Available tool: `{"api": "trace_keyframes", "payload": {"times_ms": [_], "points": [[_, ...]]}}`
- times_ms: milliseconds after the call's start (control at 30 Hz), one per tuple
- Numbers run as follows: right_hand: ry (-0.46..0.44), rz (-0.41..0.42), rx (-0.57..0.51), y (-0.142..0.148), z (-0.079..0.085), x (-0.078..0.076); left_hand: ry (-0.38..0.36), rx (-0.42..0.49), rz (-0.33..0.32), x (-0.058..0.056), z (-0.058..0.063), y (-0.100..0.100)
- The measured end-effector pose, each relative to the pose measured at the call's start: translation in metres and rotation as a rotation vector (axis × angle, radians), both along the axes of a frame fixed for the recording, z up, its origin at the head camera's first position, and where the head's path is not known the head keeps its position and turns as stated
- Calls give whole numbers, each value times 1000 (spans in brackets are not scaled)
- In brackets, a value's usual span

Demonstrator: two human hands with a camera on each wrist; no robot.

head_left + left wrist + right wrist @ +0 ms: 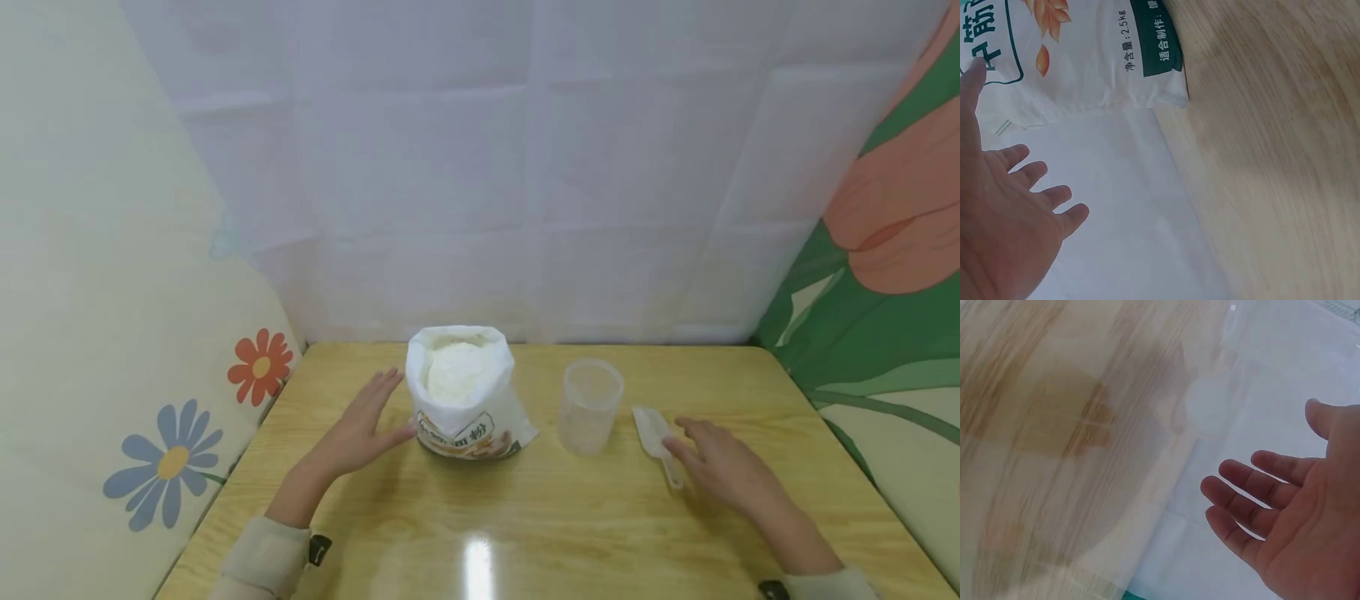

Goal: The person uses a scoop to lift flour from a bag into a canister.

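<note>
An opened white flour bag (465,437) stands upright on the table, its top rolled outward and white flour (457,372) showing inside. To its left is my left hand (358,437), fingers spread and thumb pointing at the bag; whether the thumb touches it I cannot tell. In the left wrist view, green and orange print marks the bag (1085,69). A clear plastic cup (587,421) stands right of the bag. Farther right lies a white scoop (652,435), handle toward me. Beside that handle hovers my right hand (727,467), its relaxed fingers holding nothing.
The wooden table (420,533) has a glossy top with a bright reflection near the front. A white cloth (525,167) hangs behind its back edge. Walls with painted flowers flank the table on both sides.
</note>
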State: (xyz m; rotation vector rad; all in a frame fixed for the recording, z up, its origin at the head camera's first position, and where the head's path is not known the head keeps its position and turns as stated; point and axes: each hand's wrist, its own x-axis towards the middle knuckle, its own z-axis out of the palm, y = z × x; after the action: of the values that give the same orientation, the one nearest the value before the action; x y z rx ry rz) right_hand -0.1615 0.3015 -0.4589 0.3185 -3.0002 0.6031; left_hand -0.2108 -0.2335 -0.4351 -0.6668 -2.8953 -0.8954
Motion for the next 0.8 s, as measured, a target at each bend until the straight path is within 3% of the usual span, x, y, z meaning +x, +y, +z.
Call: {"api": "trace_keyframes", "payload": {"times_ms": [500, 800], "points": [[-122, -46, 39, -13, 4, -1, 51, 29, -9, 2, 12, 1], [-216, -77, 53, -16, 5, -3, 77, 31, -16, 4, 27, 4]]}}
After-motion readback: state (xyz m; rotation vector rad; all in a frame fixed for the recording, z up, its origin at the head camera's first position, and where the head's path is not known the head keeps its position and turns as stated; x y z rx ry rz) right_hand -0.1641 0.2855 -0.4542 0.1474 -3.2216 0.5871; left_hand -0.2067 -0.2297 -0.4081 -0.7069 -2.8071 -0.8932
